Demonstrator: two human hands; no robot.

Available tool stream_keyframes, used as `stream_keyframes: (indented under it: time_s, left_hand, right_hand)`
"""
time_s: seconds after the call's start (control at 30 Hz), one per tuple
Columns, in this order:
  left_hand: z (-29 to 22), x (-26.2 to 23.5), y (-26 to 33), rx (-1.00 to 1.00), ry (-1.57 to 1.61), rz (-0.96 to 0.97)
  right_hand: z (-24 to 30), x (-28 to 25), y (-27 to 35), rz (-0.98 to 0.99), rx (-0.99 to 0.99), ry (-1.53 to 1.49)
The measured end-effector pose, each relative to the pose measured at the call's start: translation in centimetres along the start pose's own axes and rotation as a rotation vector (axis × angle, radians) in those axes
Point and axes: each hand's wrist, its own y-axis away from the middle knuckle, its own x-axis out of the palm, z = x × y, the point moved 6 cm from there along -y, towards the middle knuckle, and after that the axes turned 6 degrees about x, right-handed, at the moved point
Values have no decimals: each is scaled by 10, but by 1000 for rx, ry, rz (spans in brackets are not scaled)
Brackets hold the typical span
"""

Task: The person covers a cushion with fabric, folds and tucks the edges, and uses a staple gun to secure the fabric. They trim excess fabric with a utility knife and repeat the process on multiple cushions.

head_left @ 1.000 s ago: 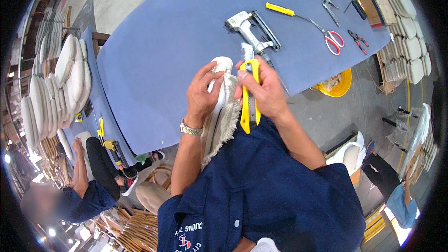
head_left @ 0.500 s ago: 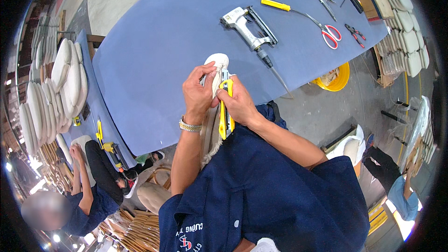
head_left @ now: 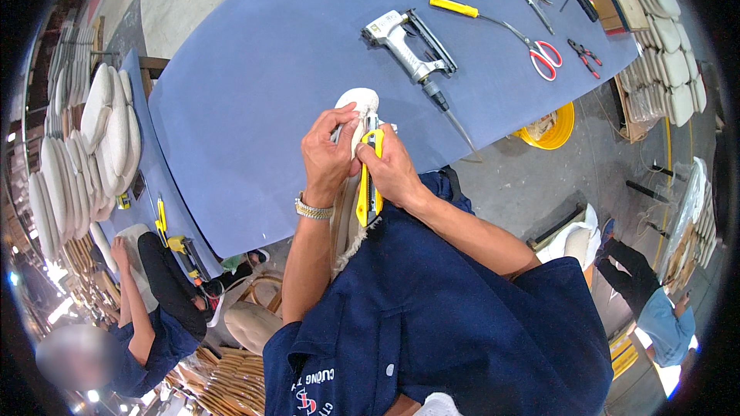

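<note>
Blue table (head_left: 231, 123) behind half-hidden pad (head_left: 358, 98)

On the bench (head_left: 254, 139), the scissors (head_left: 532, 45) lie between the staple gun (head_left: 405, 48) and the pliers (head_left: 583, 55). The cushion (head_left: 356, 98) in the left hand (head_left: 327, 152) is left of the knife (head_left: 369, 189) in the right hand (head_left: 391, 168). The bucket (head_left: 566, 137) stands farther right.

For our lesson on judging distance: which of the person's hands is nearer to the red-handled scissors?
Right. The right hand, holding the yellow utility knife, is below and left of the scissors in the picture; the left hand, holding the pale pad, is farther left.
</note>
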Motion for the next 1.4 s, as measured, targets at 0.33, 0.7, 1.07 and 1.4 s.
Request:
stream_keyframes:
  time_s: [0.33,0.7,1.07,1.4]
  left_hand:
    - [8,7,3,43,1,-68]
    - [15,7,4,-6,25,-107]
    - [17,-4,-9,-169,168,-42]
    - [-12,-13,-8,45,-176,-40]
  right_hand:
    - [18,-4,3,114,101,25]
    - [20,1,10,160,87,71]
    - [30,-24,19,239,72,98]
    - [-25,-157,-36,-285,-3,496]
